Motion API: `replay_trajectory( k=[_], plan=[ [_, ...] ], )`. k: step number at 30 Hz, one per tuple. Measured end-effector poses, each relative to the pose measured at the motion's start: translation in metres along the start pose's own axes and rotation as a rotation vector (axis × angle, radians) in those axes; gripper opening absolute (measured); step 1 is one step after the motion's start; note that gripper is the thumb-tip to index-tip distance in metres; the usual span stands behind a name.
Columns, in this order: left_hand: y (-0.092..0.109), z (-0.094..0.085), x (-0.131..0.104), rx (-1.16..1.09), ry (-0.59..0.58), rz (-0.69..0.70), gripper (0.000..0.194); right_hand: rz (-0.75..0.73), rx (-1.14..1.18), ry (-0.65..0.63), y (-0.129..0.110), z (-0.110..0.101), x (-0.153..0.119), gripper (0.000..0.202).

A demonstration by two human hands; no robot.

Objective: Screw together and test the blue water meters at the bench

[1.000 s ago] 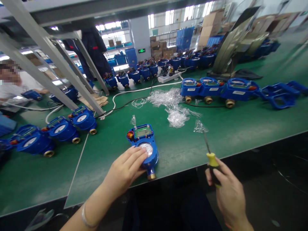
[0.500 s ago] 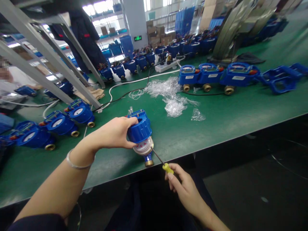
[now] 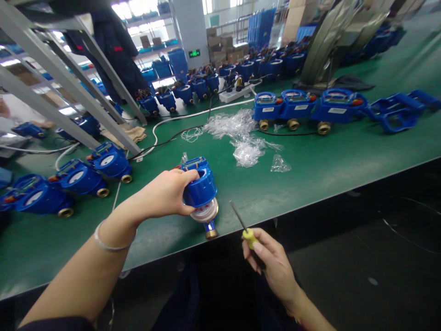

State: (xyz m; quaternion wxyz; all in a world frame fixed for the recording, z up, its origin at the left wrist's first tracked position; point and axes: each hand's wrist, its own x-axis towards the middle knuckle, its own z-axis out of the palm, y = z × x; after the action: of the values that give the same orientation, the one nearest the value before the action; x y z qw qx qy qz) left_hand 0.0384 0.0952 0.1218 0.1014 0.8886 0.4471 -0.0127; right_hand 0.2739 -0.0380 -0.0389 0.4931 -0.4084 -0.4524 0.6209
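My left hand (image 3: 172, 191) grips the blue plastic housing (image 3: 202, 187) of a water meter, thumb hooked into its round opening. The housing is tilted above the meter body (image 3: 206, 212), whose clear round top and brass-ended blue pipe show below it near the table's front edge. My right hand (image 3: 270, 255) is closed around a screwdriver with a yellow handle (image 3: 250, 238). Its thin metal shaft (image 3: 238, 215) points up and left, the tip apart from the meter, over the table to the meter's right.
Several assembled blue water meters (image 3: 77, 177) stand at left beside a grey metal frame (image 3: 69, 87). Crumpled clear plastic bags (image 3: 246, 151) lie mid-table. Three blue meters (image 3: 299, 106) and loose blue frames (image 3: 396, 112) are at right. A white power strip (image 3: 236, 93) and cables sit behind.
My right hand has drawn the screwdriver away from the meter, down and to the right; its tip touched or nearly touched the meter's edge before. My left hand keeps its hold on the housing.
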Motion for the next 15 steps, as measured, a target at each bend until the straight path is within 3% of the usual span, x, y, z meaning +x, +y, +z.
replay_trajectory(
  k=[2, 7, 12, 15],
  plan=[
    [0.000, 0.000, 0.001, -0.003, 0.004, 0.008, 0.029, 0.030, -0.006, 0.026, 0.001, -0.003, -0.001, 0.032],
    [-0.001, 0.000, 0.002, 0.005, 0.016, 0.014, 0.031, 0.139, -0.200, -0.068, 0.003, 0.002, 0.002, 0.029],
    [0.001, 0.000, 0.001, 0.035, 0.012, -0.013, 0.032, 0.045, -0.237, -0.096, -0.003, 0.012, 0.005, 0.028],
    [0.000, 0.001, -0.001, 0.019, 0.014, -0.018, 0.031, 0.007, -0.142, -0.054, -0.003, 0.010, -0.001, 0.028]
  ],
)
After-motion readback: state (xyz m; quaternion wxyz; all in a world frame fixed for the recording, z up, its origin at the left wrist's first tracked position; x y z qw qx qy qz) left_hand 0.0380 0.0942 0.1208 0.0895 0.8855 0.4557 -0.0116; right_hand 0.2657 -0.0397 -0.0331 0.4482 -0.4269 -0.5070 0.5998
